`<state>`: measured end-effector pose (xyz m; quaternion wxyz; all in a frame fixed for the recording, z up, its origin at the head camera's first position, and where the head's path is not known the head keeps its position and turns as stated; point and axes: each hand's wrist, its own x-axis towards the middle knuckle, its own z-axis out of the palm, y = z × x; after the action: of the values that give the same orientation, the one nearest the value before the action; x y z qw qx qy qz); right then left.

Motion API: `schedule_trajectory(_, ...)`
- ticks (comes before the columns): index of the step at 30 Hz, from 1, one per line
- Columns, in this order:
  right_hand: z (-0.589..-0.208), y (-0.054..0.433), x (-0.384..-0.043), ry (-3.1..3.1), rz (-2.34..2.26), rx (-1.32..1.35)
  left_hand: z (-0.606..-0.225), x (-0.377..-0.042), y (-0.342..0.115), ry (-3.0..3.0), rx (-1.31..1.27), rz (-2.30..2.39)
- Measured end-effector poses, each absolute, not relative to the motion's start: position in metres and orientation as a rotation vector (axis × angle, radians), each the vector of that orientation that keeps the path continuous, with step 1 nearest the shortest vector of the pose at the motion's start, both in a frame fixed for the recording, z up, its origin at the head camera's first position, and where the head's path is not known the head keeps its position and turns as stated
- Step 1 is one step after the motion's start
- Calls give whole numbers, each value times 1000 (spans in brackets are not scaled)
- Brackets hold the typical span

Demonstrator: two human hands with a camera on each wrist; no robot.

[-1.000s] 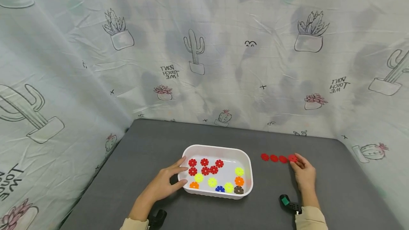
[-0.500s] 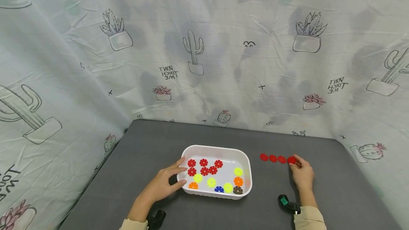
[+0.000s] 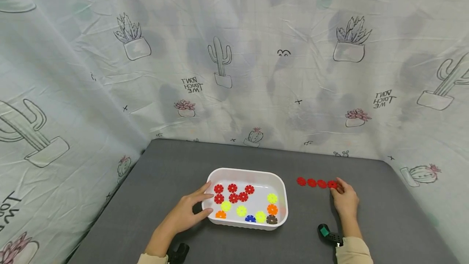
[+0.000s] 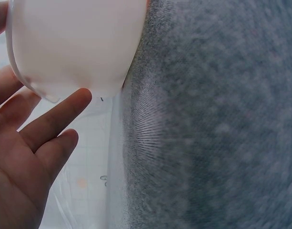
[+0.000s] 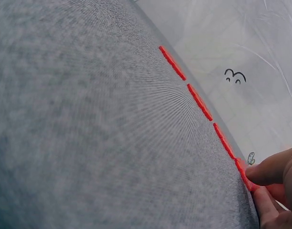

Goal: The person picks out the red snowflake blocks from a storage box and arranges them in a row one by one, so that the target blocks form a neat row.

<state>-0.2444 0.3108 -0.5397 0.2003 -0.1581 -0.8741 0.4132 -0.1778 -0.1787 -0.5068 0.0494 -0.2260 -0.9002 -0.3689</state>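
Note:
In the head view, a white tray (image 3: 253,226) holds notched plastic discs, several red ones (image 3: 232,188) among them. At its left end, my left hand (image 3: 185,213) rests with spread fingers over the rim. In the left wrist view, two fingers (image 4: 65,112) extend along the outside of the tray wall (image 4: 79,43). To the right of the tray, three red discs (image 3: 312,182) form a row. My right hand (image 3: 346,201) pinches a red disc (image 3: 332,184) at the right end of that row. The right wrist view shows thumb and fingers on this disc (image 5: 242,172), its edge right at the third disc (image 5: 224,140).
Yellow (image 3: 241,211), orange (image 3: 272,209), blue (image 3: 250,218) and brown (image 3: 271,219) discs also lie in the tray. A grey cloth (image 3: 256,247) covers the table. Behind it hangs a cactus-print curtain (image 3: 256,72). Black devices (image 3: 331,235) are strapped at both wrists.
The pinched red disc has settled lower and flatter, in line with the other three. The left hand keeps its place on the tray. The head view has shifted slightly.

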Motion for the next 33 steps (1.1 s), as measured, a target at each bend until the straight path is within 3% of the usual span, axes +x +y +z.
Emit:
schedule_trajectory(18,-535,304,-236,-2332,1342,-476,-509,-178,-181,-2757,-687,-1119)
schedule_trajectory(33,-502,277,-229,-2295,1454,-85,-505,-177,-181,-2763,-700,-1115)
